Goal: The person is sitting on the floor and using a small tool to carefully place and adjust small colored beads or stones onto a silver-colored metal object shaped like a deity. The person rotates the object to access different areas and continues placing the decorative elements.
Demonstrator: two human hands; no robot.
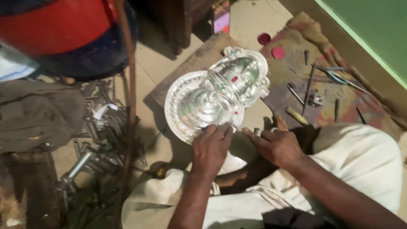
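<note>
Left hand (210, 146) fingers pressed on the embossed silver face plate (216, 91) rim. Right hand (275, 146) pinches a thin tool (235, 126), tip just beyond the left fingertips. Looks like detail work; next stroke needs steady rim.

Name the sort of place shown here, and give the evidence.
Probably a metalworker's floor workshop: a silver embossed piece rests on a wooden block, punches and chisels lie on a cloth, and a heap of metal tools sits nearby.
</note>
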